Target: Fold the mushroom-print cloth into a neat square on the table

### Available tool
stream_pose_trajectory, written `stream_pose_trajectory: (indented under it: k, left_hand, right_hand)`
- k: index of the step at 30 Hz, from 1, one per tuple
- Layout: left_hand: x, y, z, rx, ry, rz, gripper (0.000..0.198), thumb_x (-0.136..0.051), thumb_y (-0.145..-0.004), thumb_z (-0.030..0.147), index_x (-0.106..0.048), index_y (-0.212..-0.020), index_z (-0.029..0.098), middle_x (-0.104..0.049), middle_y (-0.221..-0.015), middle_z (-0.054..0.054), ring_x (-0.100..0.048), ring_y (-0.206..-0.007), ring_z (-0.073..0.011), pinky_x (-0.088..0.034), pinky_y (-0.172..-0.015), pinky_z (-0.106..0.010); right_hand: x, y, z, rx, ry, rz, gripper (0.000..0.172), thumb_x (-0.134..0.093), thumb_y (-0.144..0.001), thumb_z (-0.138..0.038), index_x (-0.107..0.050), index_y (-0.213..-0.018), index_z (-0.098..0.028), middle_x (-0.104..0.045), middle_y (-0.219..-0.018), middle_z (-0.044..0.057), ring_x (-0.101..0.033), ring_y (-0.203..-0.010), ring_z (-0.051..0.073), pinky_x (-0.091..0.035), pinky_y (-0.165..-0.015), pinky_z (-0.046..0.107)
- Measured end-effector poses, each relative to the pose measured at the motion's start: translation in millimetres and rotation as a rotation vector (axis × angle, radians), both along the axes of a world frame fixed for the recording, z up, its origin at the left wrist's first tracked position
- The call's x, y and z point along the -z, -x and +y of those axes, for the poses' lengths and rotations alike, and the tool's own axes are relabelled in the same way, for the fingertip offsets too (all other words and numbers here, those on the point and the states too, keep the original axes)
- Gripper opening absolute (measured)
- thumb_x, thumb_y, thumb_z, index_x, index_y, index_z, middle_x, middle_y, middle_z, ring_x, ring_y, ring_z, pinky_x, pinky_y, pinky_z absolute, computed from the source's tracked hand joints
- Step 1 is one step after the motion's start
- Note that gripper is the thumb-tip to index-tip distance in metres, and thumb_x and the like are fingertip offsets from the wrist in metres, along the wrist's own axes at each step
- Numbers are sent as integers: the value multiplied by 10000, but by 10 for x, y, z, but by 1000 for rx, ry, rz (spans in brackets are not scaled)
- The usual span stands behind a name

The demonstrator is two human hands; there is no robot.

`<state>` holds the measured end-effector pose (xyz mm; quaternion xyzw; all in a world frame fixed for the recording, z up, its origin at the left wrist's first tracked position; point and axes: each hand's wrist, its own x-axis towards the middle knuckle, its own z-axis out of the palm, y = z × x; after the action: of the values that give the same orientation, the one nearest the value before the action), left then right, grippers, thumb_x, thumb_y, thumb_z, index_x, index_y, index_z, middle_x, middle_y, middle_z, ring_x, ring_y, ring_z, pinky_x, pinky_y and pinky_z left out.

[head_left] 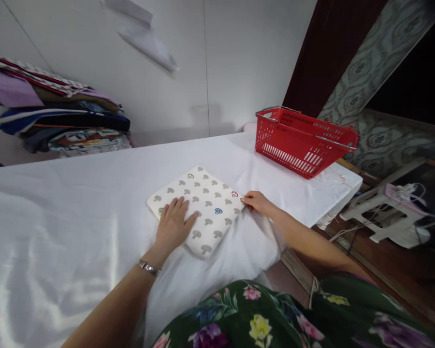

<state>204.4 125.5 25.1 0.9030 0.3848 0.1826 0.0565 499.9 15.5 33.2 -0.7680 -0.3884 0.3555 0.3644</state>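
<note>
A folded white cloth with grey mushroom prints and a few coloured ones [206, 205] lies flat on the white-covered table [76, 208]. My left hand [174, 224] rests palm down on its left part, fingers spread. At the cloth's right corner, my right hand [257, 200] pinches the edge between thumb and fingers. A silver watch or bracelet [149, 267] is on my left wrist.
A red plastic basket [300, 142] with metal handles stands at the table's back right. Folded clothes [68, 113] are stacked beyond the back left edge. On the floor at right is a white stool [387, 208] with cables on it.
</note>
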Motion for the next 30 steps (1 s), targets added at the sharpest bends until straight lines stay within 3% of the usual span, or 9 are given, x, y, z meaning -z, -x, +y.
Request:
stream_pose_trajectory:
  k: [8,12,16,20,24,27,30]
  left_hand:
    - [-10,2,-4,-5,-6,-5,545,-371,-890,465,-497,-1292,119,-431,-1413,-162,-318,-1345,-301,-214,-1107,-495]
    - [19,9,-3,-5,-22,-12,557,-365,-895,477,-497,-1288,105,-426,-1417,-165,-309,-1351,-299,-209,-1112,-488]
    - [43,15,-18,-13,-8,-32,549,-369,-894,477,-502,-1283,111,-431,-1415,-159,-308,-1354,-288,-206,-1115,-478]
    - [-13,17,20,-28,86,-58,523,-374,-891,491,-516,-1272,162,-445,-1412,-122,-325,-1348,-265,-224,-1110,-473]
    - [-197,-9,197,-90,137,-70,549,-353,-891,506,-526,-1268,146,-450,-1409,-124,-323,-1349,-262,-219,-1113,-452]
    - [-275,-29,420,-147,65,-34,540,-365,-880,499,-512,-1282,170,-388,-1453,-116,-246,-1381,-284,-168,-1113,-498]
    - [-209,-25,628,-235,137,20,578,-368,-864,517,-484,-1308,167,-366,-1461,-143,-258,-1371,-312,-194,-1082,-539]
  right_hand:
    - [-60,21,31,21,-107,87,181,-640,-763,-331,-569,-704,-176,-548,-494,-42,-496,-453,84,-336,-403,178]
    - [-2,-14,43,-17,21,66,210,-647,-762,-358,-565,-699,-175,-551,-488,-43,-476,-417,78,-313,-386,178]
    - [6,-9,20,-26,43,2,223,-629,-776,-393,-592,-800,-175,-579,-535,-32,-490,-428,87,-338,-406,191]
    - [-66,46,21,-35,3,-110,305,-619,-768,-428,-635,-952,-185,-679,-790,23,-575,-584,125,-409,-512,224]
    - [-81,68,79,-101,-31,-237,280,-596,-764,-427,-665,-852,-170,-688,-874,56,-608,-783,183,-441,-686,271]
    - [-44,74,109,-80,-13,-231,284,-609,-735,-442,-633,-802,-167,-666,-782,42,-593,-717,176,-433,-645,271]
    - [14,82,101,-59,-50,-169,280,-611,-713,-462,-584,-753,-186,-618,-692,-3,-561,-644,154,-410,-576,249]
